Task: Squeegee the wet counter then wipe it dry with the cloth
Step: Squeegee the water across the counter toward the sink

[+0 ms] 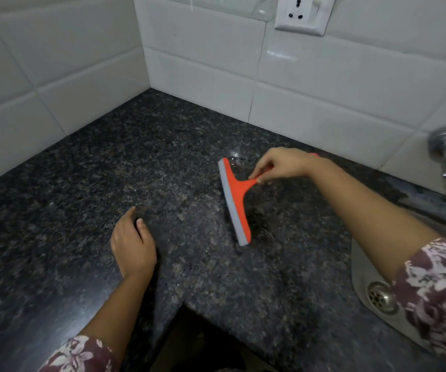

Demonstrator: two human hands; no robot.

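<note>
Past the near sleeve (82,353), left hand (133,244) is rested loose, empty, on the bench (55,210); squeegee (236,200), blade down mid-bench, is pinched thinly by right hand (283,163) fingers (258,176), so blade twist is judged likely.

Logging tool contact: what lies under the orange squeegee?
Speckled dark counter lies under the squeegee, which the right hand pinches. A glint of water shows by its far end. The strip directly beneath the blade is covered, so wetness there cannot be seen.
</note>
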